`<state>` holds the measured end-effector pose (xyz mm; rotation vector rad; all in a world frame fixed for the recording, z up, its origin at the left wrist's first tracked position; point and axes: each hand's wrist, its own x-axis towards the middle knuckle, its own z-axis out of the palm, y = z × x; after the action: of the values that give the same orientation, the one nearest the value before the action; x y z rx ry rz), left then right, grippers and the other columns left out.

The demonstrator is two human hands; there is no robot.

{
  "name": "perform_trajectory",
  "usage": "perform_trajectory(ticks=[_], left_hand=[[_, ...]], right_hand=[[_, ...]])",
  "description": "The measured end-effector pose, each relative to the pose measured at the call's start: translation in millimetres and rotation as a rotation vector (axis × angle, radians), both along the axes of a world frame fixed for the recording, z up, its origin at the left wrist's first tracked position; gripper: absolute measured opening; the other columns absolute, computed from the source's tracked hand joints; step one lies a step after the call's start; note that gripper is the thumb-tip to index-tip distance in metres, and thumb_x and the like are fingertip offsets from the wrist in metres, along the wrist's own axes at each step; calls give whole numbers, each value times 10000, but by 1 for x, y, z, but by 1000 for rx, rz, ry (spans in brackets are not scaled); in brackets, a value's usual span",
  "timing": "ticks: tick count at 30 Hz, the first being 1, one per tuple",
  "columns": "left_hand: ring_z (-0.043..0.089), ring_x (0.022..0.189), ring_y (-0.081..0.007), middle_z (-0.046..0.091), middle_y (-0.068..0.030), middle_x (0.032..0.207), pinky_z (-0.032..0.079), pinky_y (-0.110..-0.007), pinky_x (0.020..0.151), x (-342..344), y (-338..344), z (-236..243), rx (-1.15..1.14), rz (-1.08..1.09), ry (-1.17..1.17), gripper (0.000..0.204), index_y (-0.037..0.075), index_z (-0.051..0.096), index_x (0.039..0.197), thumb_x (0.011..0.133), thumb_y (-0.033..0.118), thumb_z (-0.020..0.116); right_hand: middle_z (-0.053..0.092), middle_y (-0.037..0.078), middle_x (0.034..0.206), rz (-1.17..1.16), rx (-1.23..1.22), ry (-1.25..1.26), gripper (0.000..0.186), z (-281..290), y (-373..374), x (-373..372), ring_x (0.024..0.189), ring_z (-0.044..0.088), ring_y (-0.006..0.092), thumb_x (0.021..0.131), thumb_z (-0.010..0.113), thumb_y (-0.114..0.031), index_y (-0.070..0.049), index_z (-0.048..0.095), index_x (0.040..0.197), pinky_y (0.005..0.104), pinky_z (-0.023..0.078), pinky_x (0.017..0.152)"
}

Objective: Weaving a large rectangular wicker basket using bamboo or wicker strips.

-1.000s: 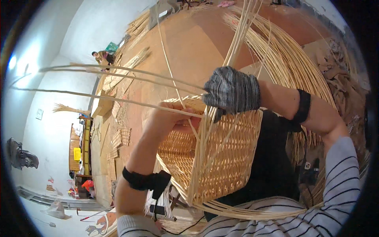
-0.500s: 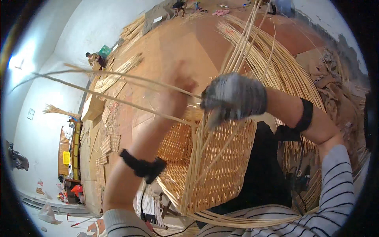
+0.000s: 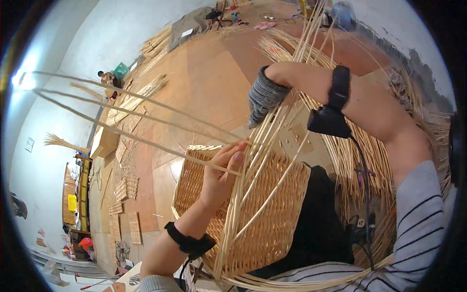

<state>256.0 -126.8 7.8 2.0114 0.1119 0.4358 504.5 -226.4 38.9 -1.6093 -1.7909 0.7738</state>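
Note:
A half-seen woven willow basket sits tilted against my dark-clothed lap, long pale rods rising along its near corner and others reaching out to the left. My left hand is closed on rods at the basket's upper corner, thumb and fingers pinching them. Above it, my right hand, in a grey knitted glove, is bent downward beside the upright rods with its fingers together; what they hold, if anything, is hidden.
A person sits at the far left among bundled rods. Loose willow bundles lie to my right. A cardboard box, small woven panels and a shelf unit stand or lie to the left.
My left hand has come down onto the rods at the basket's corner after a blurred raised movement. My right hand and forearm have risen and turned, the glove now angled downward above the basket.

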Motion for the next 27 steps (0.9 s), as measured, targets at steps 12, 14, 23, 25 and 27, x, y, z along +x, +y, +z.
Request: perform_trajectory(ticks=[12, 14, 23, 25, 27], left_hand=[[507, 1066, -229, 546, -165, 1145, 377, -307, 908, 11, 5, 7, 128, -70, 54, 336, -49, 541, 1111, 904, 208, 474], [508, 1064, -222, 545, -162, 1149, 384, -306, 900, 13, 8, 10, 161, -123, 60, 333, -47, 543, 1112, 896, 203, 494], [546, 866, -86, 580, -133, 1109, 469, -211, 702, 11, 19, 9, -141, -159, 198, 349, -23, 577, 1084, 797, 160, 652], [560, 811, -81, 609, -138, 1046, 477, -207, 657, 14, 19, 9, -140, -216, 146, 358, -30, 600, 1041, 756, 165, 697], [569, 788, -85, 625, -134, 996, 482, -209, 649, 18, 12, 17, -74, -186, 153, 352, -34, 611, 1015, 740, 161, 711]], right_hand=[[644, 80, 776, 77, -16, 117, 282, -25, -7, 26, 724, 604, 216, 767, 596, -330, -84, 648, 895, 349, 461, 652], [649, 77, 796, 122, -8, 86, 301, -22, 3, 27, 735, 602, 222, 772, 600, -356, -102, 653, 926, 346, 459, 661], [566, 99, 636, -80, 277, -796, 286, 38, -44, -43, 646, 574, 287, 699, 645, -379, -96, 634, 660, 388, 437, 580], [573, 105, 646, -95, 231, -784, 304, 52, -32, -41, 646, 574, 293, 688, 655, -392, -89, 634, 673, 391, 437, 579], [587, 130, 676, -65, 44, -690, 388, 50, -9, -32, 656, 578, 302, 645, 688, -437, -60, 629, 719, 393, 441, 585]])
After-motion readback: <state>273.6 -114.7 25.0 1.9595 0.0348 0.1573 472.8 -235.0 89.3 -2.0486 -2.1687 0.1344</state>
